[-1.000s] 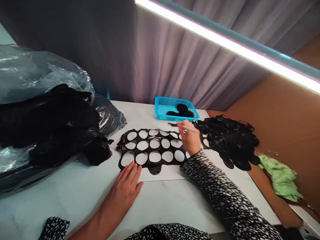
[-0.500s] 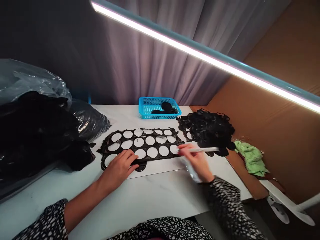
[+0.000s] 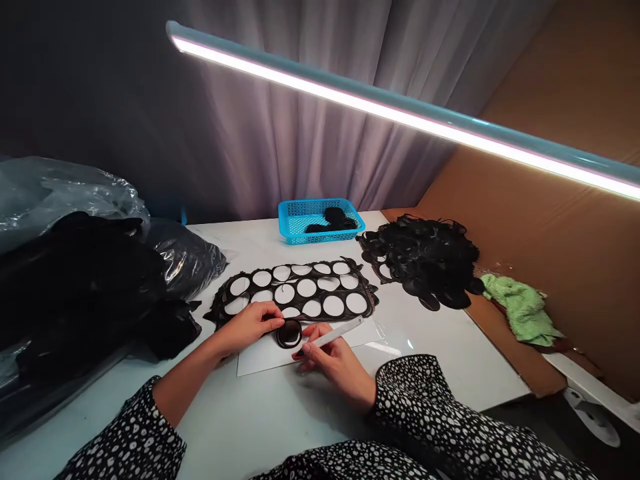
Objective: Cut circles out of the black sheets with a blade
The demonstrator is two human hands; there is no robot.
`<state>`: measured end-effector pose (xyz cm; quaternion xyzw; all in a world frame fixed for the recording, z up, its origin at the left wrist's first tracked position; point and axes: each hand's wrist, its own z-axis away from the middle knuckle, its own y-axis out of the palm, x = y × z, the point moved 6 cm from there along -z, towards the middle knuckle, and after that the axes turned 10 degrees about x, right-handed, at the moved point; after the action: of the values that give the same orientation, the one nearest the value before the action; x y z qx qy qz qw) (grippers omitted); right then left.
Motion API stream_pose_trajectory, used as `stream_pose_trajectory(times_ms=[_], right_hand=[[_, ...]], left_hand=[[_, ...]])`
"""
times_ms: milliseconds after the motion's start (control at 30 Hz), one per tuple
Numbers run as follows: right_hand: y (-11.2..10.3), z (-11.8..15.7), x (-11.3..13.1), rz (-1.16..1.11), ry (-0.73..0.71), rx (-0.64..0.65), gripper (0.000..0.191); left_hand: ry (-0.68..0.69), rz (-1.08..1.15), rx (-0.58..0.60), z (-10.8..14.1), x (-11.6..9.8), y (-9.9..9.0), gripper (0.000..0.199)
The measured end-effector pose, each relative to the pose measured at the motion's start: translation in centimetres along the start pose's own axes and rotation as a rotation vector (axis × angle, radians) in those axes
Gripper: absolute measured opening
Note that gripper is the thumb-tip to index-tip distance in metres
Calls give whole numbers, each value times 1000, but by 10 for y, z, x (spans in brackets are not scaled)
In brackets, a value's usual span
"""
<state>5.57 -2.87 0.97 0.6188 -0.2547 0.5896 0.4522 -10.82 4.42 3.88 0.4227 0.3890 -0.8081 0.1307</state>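
Lower centre of the frame: a glossy black ring (image 3: 289,346) lies between both hands, at the near edge of a holed black sheet (image 3: 294,281); whether the two join, I cannot tell.
Left hand (image 3: 253,327): thumb and fingers close together at the ring's upper left; whether they pinch it is unclear.
Right hand (image 3: 333,363): holds a slim white stick (image 3: 340,331) between thumb and fingers, its lower end near the ring.
Step in hand: apparently close work on this ring; the next move seems to call for a steady left hand and light control of the stick.
Sheet: thin, ragged-edged, probably pliable, with rows of round holes.
White paper (image 3: 260,361): flat, straight-edged, beneath the sheet.
Right-centre pile (image 3: 435,257): tangled black loops and scraps.
Blue basket (image 3: 300,238): perforated, holding dark rounds (image 3: 336,218).
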Motion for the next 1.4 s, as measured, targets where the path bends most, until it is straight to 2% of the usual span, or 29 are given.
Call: stream_pose_trajectory(times_ms=[100, 200, 400, 667, 867, 1000, 1233, 1400], right_hand=[[4, -4, -7, -254, 30, -85, 46], [7, -10, -3, -361, 31, -124, 47], [15, -5, -5, -473, 128, -84, 47], [21, 33, -23, -306, 217, -7, 43], [15, 54, -18, -172, 196, 62, 41], [7, 58, -14, -131, 176, 32, 40], [8, 52, -6, -46, 120, 45, 45], [16, 57, -10, -9, 136, 77, 41]], left_hand=[[-5, 26, -3, 1, 0, 2, 28], [-4, 28, -21, 3, 1, 4, 30], [-31, -20, -113, 5, 0, 5, 31], [-2, -94, -126, 1, -7, 11, 26], [-10, -128, -126, 3, -10, 10, 33], [6, -177, -91, 2, -18, 17, 36], [-22, -260, -169, -6, -25, 37, 23], [-50, -209, -221, -13, -19, 34, 24]])
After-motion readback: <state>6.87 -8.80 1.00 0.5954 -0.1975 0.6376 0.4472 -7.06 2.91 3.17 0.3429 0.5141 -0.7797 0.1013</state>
